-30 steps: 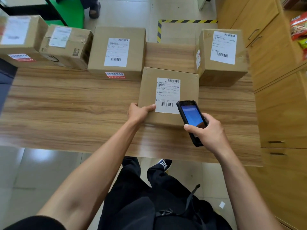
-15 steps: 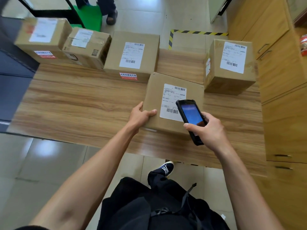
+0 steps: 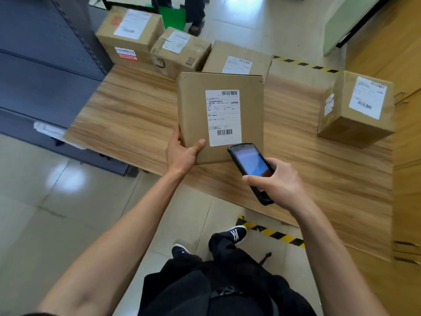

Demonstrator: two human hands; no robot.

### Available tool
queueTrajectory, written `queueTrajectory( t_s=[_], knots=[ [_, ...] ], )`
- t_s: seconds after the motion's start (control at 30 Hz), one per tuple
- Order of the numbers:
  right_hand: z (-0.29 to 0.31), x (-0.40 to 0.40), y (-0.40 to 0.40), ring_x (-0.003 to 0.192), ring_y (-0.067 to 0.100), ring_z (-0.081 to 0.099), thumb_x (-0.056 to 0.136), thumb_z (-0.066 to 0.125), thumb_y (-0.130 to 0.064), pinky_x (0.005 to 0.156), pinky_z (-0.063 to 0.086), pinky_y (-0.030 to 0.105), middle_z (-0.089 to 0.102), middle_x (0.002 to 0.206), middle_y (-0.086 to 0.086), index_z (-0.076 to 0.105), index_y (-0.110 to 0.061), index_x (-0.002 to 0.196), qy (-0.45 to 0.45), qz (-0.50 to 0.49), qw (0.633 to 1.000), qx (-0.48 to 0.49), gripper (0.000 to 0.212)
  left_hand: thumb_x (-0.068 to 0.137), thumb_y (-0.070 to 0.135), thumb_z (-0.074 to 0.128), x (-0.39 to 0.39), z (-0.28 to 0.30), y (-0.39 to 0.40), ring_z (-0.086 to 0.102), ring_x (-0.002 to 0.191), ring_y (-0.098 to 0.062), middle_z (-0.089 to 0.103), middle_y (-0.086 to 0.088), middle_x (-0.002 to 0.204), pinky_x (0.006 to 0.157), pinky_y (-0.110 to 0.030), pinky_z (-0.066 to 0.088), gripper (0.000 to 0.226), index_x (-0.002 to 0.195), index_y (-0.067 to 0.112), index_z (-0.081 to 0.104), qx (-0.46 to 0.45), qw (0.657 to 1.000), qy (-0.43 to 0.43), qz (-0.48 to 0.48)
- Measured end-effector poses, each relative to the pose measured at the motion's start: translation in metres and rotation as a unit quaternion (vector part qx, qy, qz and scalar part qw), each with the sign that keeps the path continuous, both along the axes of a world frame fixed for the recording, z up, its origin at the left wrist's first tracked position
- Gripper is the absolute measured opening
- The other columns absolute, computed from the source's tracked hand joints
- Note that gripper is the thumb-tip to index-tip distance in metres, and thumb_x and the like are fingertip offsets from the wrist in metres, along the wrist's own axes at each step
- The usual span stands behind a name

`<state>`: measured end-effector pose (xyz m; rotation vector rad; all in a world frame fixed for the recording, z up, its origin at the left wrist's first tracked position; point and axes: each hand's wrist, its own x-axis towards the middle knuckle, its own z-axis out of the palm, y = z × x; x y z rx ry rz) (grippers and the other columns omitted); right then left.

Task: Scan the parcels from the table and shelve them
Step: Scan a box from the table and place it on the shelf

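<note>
Head view shows the left hand [image 3: 182,151] gripping the near-left corner of a flat cardboard parcel [image 3: 198,115], thumb curled over the top face and the remaining fingers hidden behind the left edge. This parcel is tilted, its near edge raised toward the camera above the wooden table [image 3: 127,115]; whether its far edge touches the table cannot be told. A white shipping label [image 3: 223,117] with two barcodes sits on the parcel's upper face. The right hand [image 3: 278,183] holds a black handheld scanner [image 3: 250,165], fingers wrapped round the body and the thumb reaching across toward the lit screen. The scanner's far end lies just beside the near-right corner of the label, overlapping the parcel's near edge in the view. Four further parcels rest on the table: one flat box [image 3: 237,62] directly behind the held parcel, a smaller box [image 3: 180,53] to its left, a larger box [image 3: 129,35] at the far left, and a tall box [image 3: 357,108] well apart at the right. Dark metal shelving [image 3: 45,53] stands at the left of the table. Wooden cabinets [image 3: 407,144] stand along the right. Yellow-and-black floor tape [image 3: 271,233] runs beneath the table's near edge.
</note>
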<state>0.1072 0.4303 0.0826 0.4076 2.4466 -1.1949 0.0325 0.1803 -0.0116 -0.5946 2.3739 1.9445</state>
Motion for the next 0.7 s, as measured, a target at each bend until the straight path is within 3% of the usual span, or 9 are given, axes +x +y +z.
queueTrajectory(
  t_s=[0.2,0.3,0.47,0.6,0.7],
  knots=[
    [0.005,0.022,-0.069,0.061,0.005,0.062,0.068,0.089,-0.05,0.042,0.044,0.015,0.07,0.083,0.003,0.066,-0.026,0.096,0.008,0.046,0.999,0.017,0.044,0.065,0.048,0.088,0.033,0.002,-0.072,0.063,0.125,-0.012,0.064,0.01,0.139,0.111,-0.04,0.049,0.101,0.154,0.032,0.043,0.001,0.999,0.002,0.041],
    [0.006,0.032,-0.1,0.057,-0.001,0.06,0.068,0.089,-0.049,0.042,0.041,0.015,0.069,0.08,0.002,0.065,-0.025,0.093,0.012,0.071,0.997,0.028,0.042,0.064,0.052,0.086,0.053,0.006,-0.106,0.063,0.122,-0.011,0.066,0.012,0.136,0.11,-0.039,0.05,0.1,0.154,0.035,0.043,-0.015,0.997,0.0,0.074],
    [0.012,0.041,-0.149,0.064,0.01,0.062,0.069,0.089,-0.05,0.05,0.044,0.021,0.069,0.084,0.002,0.066,-0.019,0.097,0.029,0.113,0.992,0.052,0.047,0.062,0.057,0.082,0.08,0.015,-0.161,0.064,0.12,-0.013,0.067,0.011,0.133,0.108,-0.04,0.051,0.101,0.154,0.036,0.045,-0.032,0.992,0.001,0.123],
    [0.018,0.045,-0.187,0.067,0.02,0.058,0.071,0.087,-0.048,0.056,0.04,0.032,0.069,0.088,0.013,0.066,-0.008,0.1,0.054,0.138,0.988,0.045,0.054,0.064,0.053,0.084,0.096,0.021,-0.199,0.063,0.122,-0.009,0.066,0.02,0.131,0.108,-0.041,0.051,0.098,0.153,0.041,0.043,-0.015,0.987,0.013,0.162],
    [0.023,0.042,-0.209,0.054,0.007,0.046,0.071,0.087,-0.045,0.049,0.035,0.022,0.059,0.071,0.006,0.063,-0.007,0.093,0.061,0.15,0.987,0.023,0.05,0.065,0.048,0.087,0.105,0.022,-0.222,0.064,0.118,-0.003,0.066,0.025,0.126,0.107,-0.039,0.052,0.097,0.152,0.039,0.045,0.02,0.981,0.019,0.191]
  ],
)
